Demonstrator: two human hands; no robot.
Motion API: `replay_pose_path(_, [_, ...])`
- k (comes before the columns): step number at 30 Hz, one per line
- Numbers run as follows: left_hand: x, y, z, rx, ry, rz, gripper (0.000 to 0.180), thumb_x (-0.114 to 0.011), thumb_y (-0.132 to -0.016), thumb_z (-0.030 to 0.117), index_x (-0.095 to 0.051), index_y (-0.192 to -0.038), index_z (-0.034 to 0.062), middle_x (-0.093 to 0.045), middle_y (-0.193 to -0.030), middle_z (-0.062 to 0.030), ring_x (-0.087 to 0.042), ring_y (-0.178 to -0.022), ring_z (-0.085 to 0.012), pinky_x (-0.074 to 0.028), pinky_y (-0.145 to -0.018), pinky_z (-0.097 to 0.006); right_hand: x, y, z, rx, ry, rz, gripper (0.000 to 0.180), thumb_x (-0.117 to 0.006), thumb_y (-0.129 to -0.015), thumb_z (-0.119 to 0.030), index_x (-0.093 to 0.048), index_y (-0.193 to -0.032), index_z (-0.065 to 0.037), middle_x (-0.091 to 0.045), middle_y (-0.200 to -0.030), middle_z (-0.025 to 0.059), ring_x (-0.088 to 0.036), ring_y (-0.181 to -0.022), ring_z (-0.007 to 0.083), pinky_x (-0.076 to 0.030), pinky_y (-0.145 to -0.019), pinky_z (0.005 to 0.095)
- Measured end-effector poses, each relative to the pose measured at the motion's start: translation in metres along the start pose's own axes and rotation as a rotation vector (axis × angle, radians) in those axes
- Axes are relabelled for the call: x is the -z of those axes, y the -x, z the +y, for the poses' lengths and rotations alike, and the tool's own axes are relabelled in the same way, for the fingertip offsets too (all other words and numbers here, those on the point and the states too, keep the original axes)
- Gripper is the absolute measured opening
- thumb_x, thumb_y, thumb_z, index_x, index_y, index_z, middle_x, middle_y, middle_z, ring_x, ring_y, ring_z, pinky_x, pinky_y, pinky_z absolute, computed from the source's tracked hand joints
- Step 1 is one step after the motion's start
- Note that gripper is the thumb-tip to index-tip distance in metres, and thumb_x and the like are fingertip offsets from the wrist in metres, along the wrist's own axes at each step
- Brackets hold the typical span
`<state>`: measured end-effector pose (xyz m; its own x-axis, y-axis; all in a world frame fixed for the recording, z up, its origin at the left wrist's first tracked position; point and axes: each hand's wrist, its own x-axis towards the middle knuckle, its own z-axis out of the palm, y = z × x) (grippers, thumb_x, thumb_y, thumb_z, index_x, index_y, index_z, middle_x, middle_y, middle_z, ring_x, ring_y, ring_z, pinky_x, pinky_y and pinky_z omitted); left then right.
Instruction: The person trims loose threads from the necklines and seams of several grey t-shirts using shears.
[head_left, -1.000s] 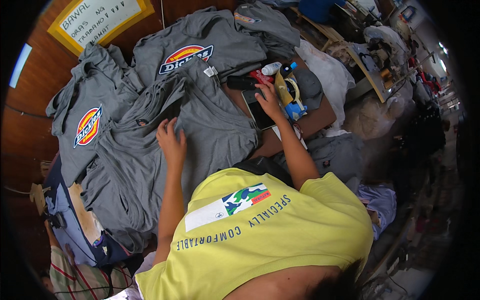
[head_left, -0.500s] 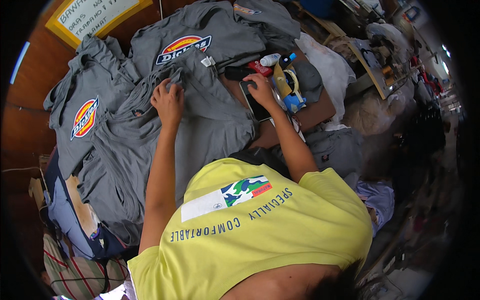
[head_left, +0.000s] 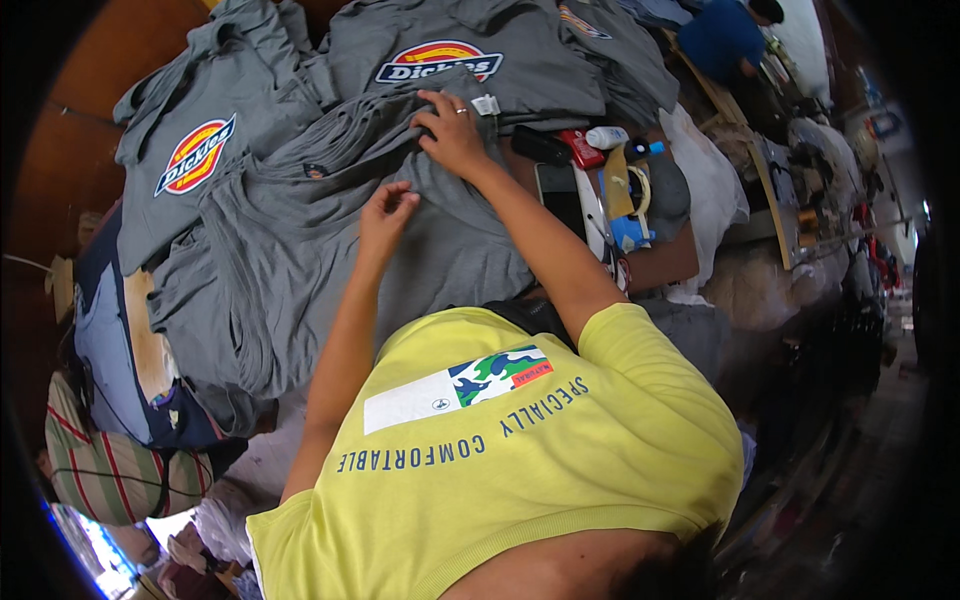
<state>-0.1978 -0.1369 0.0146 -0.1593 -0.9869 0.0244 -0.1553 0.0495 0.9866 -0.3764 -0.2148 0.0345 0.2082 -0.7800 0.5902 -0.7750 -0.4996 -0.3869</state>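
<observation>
Reaching over the grey garment [head_left: 455, 250] spread before me, I rest my right hand [head_left: 450, 133], fingers loosely parted, near a white tag [head_left: 485, 105], perhaps to steady it; whether my curled left hand [head_left: 388, 212] grips anything, I cannot tell. A phone [head_left: 559, 195] lies aside, seemingly out of the way.
</observation>
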Motion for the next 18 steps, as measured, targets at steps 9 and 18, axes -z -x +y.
replay_pose_path(9, [0.013, 0.046, 0.031, 0.464, 1.115, -0.1, 0.058, -0.048, -0.09, 0.047, -0.041, -0.126, 0.0018, -0.055, -0.119, -0.0117, -0.057, -0.104, -0.023, -0.049, -0.088, -0.037, 0.08, -0.012, -0.076, -0.167, -0.624, -1.074, 0.028, -0.068, -0.078, -0.03, -0.064, -0.092, -0.007, -0.065, -0.081, 0.0078, -0.063, -0.08, 0.0235, -0.047, -0.071, 0.0318])
replay_pose_path(18, [0.012, 0.065, 0.037, 0.569, 0.909, 0.133, 0.025, -0.054, -0.084, 0.0, -0.048, -0.108, -0.0033, -0.06, -0.102, -0.0143, -0.063, -0.09, -0.0243, -0.056, -0.079, -0.037, 0.002, -0.056, 0.002, 0.13, -0.082, 0.025, 0.024, -0.068, -0.071, -0.023, -0.063, -0.092, -0.011, -0.061, -0.09, 0.0072, -0.056, -0.093, 0.0265, -0.043, -0.083, 0.0391])
